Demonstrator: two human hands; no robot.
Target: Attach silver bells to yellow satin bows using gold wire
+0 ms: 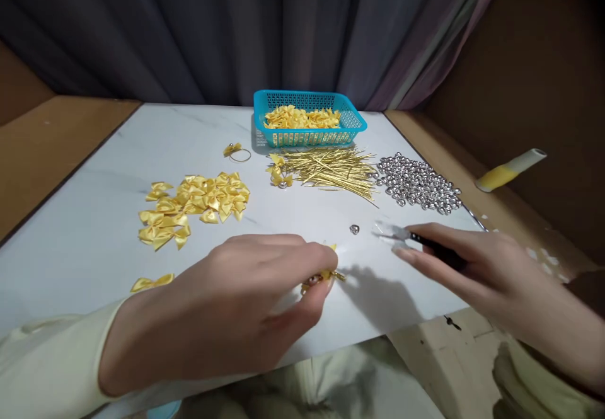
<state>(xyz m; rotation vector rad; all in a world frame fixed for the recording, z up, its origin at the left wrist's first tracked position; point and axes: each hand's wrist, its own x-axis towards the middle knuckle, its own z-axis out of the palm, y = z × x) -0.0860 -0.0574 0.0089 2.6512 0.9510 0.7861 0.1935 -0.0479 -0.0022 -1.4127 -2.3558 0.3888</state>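
My left hand (246,293) pinches a yellow ribbon bow (325,275) with a gold wire end and a small silvery piece on it; the fingers hide most of it. My right hand (477,274) is closed around a black-handled tool (437,250) with a thin metal tip, blurred, so its exact kind is unclear. Just left of that tip lies a single silver heart-shaped bead (354,229) on the white table (302,217). Another yellow bow (152,281) rests beside my left wrist.
Loose yellow bows (208,195) lie on the left. Behind are gold wire ties (331,170), a pile of silver beads (418,183), and a blue basket (309,137) of yellow bows. A bow with a ring (240,155) lies farther back. A yellow-white tube (510,170) is at right.
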